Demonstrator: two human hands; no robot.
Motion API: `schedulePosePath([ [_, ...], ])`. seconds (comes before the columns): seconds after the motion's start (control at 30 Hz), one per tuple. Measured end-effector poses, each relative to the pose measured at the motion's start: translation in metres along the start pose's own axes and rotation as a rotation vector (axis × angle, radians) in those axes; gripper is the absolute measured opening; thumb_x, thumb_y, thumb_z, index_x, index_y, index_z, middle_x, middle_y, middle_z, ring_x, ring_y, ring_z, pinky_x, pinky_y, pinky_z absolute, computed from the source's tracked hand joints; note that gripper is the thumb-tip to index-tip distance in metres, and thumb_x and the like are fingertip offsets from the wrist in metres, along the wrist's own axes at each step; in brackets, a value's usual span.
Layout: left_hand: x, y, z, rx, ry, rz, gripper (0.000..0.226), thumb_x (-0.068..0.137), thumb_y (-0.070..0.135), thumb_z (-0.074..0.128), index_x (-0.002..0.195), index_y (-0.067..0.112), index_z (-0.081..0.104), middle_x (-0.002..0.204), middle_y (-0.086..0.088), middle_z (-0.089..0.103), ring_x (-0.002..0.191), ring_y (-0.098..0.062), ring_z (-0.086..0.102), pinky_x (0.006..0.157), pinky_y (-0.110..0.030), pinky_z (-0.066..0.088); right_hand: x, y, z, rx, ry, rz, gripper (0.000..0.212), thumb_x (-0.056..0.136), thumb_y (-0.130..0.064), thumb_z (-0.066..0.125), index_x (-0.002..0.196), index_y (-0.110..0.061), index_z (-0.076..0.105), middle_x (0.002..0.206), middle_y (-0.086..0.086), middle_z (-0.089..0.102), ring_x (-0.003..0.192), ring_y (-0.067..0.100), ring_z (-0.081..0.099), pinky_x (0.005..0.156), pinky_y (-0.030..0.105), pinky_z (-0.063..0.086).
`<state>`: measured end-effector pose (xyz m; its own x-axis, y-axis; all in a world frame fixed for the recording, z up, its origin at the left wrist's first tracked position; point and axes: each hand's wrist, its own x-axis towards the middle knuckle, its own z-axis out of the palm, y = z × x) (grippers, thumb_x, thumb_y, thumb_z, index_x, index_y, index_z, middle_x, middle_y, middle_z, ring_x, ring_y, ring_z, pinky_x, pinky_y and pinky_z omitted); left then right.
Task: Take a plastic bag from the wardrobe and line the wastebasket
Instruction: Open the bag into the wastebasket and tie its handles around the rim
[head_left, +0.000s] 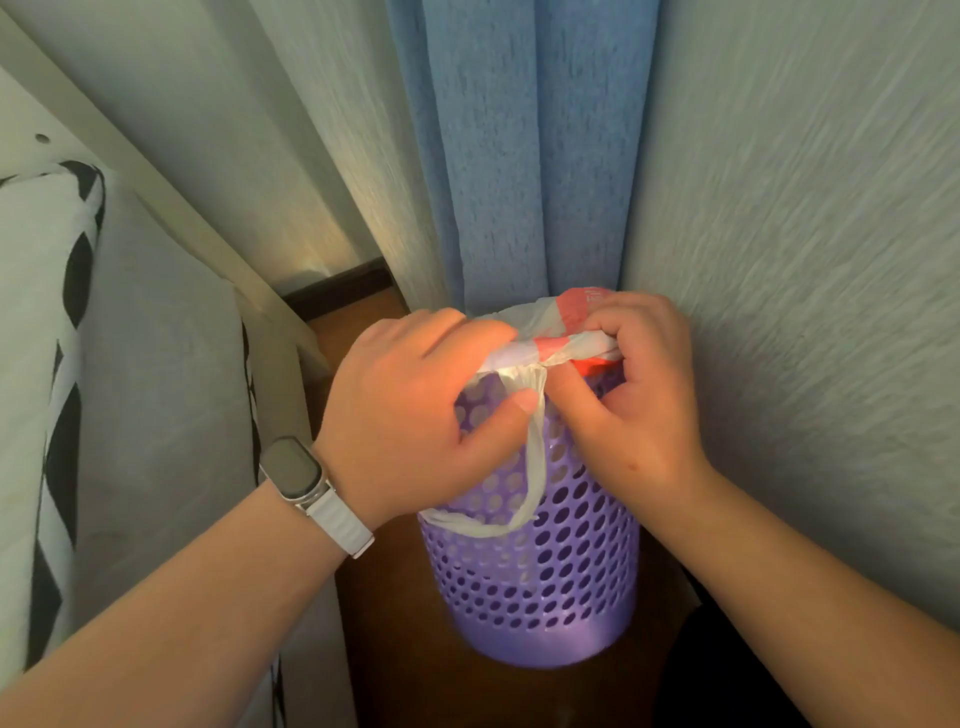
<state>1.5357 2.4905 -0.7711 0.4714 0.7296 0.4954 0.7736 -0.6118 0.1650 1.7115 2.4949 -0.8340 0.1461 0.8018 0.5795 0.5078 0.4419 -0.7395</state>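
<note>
A purple wastebasket (550, 582) with round holes stands upright on the brown floor in a corner. A white plastic bag with red print (566, 332) is bunched over its top rim. My left hand (410, 415), a watch on its wrist, grips the bag at the left of the rim. My right hand (639, 395) pinches the bag at the right side. One bag handle (530, 493) hangs in a loop down the basket's outer front. The basket's rim and inside are hidden by my hands and the bag.
A blue curtain (524, 156) hangs right behind the basket. A textured wall (805, 260) runs close along the right. A white bed frame (171, 218) and bedding with black pattern (62, 364) fill the left. Narrow brown floor (395, 649) lies between bed and basket.
</note>
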Motion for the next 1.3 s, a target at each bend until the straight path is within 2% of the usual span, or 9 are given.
schedulePosePath([
  [0.13,0.0,0.005,0.002,0.096,-0.037,0.026,0.035,0.096,0.04,0.051,0.11,0.013,0.069,0.092,-0.004,0.069,0.082,-0.02,0.061,0.076,-0.026,0.039,-0.002,-0.006,0.002,-0.006,-0.022,0.015,0.025,0.08,-0.032,0.066,0.089,-0.009,0.062,0.103,-0.008,0.054,0.099,0.02,0.055,0.085,0.047,0.044],
  [0.27,0.0,-0.002,0.002,0.075,-0.081,0.03,0.031,0.098,0.033,0.048,0.109,0.013,0.069,0.088,-0.005,0.064,0.077,-0.021,0.058,0.069,-0.03,0.04,-0.002,-0.008,0.002,-0.003,-0.036,0.048,0.027,0.08,-0.035,0.065,0.087,-0.01,0.062,0.099,-0.009,0.053,0.097,0.018,0.055,0.084,0.045,0.045],
  [0.4,-0.001,-0.002,0.004,0.088,-0.038,0.008,0.027,0.097,0.032,0.048,0.098,0.014,0.069,0.081,-0.004,0.064,0.072,-0.021,0.057,0.066,-0.022,0.034,-0.001,-0.009,0.002,0.02,-0.07,0.038,0.028,0.078,-0.035,0.065,0.093,-0.01,0.064,0.105,-0.009,0.053,0.102,0.016,0.054,0.089,0.041,0.045],
  [0.53,-0.001,-0.01,0.002,0.03,0.023,-0.046,0.031,0.096,0.032,0.047,0.086,0.012,0.068,0.073,-0.005,0.064,0.065,-0.025,0.059,0.057,-0.04,0.046,0.001,-0.005,-0.005,0.037,-0.128,0.002,0.039,0.081,-0.037,0.062,0.107,-0.008,0.066,0.12,0.006,0.056,0.116,0.024,0.053,0.102,0.04,0.04],
  [0.73,-0.001,-0.014,0.001,-0.017,0.125,-0.058,0.03,0.093,0.029,0.049,0.077,0.01,0.065,0.063,-0.002,0.057,0.056,-0.018,0.05,0.053,-0.035,0.041,0.006,0.001,-0.01,0.031,-0.09,0.01,0.047,0.081,-0.04,0.064,0.115,-0.007,0.064,0.129,0.009,0.05,0.125,0.025,0.048,0.11,0.029,0.033],
  [0.9,-0.001,-0.014,0.002,-0.039,0.127,-0.051,0.029,0.093,0.028,0.048,0.079,0.009,0.064,0.066,-0.002,0.057,0.059,-0.016,0.05,0.055,-0.03,0.04,0.008,0.0,-0.009,0.072,-0.029,0.057,0.029,0.079,-0.034,0.065,0.096,-0.01,0.066,0.113,0.008,0.058,0.112,0.023,0.055,0.099,0.042,0.043],
  [1.03,0.0,-0.013,0.0,-0.016,0.052,0.023,0.038,0.095,0.039,0.05,0.094,0.007,0.07,0.082,-0.007,0.066,0.071,-0.024,0.06,0.064,-0.04,0.048,0.006,-0.001,-0.008,0.026,0.014,-0.009,0.023,0.076,-0.03,0.066,0.089,-0.01,0.064,0.104,-0.004,0.057,0.1,0.02,0.057,0.089,0.042,0.045],
  [1.13,0.0,-0.008,0.002,0.048,0.021,0.03,0.041,0.095,0.045,0.05,0.104,0.01,0.071,0.098,-0.006,0.071,0.087,-0.028,0.066,0.076,-0.046,0.049,0.004,-0.004,-0.005,-0.018,0.015,-0.038,0.03,0.078,-0.033,0.067,0.089,-0.005,0.065,0.104,-0.002,0.057,0.101,0.024,0.057,0.089,0.047,0.044],
  [1.3,0.0,-0.005,0.005,0.106,0.089,0.013,0.032,0.097,0.037,0.053,0.09,0.012,0.072,0.079,-0.005,0.068,0.07,-0.026,0.062,0.064,-0.045,0.047,0.0,-0.012,-0.002,0.0,0.002,-0.003,0.03,0.078,-0.033,0.065,0.091,-0.007,0.065,0.105,-0.006,0.055,0.101,0.022,0.057,0.089,0.046,0.044],
])
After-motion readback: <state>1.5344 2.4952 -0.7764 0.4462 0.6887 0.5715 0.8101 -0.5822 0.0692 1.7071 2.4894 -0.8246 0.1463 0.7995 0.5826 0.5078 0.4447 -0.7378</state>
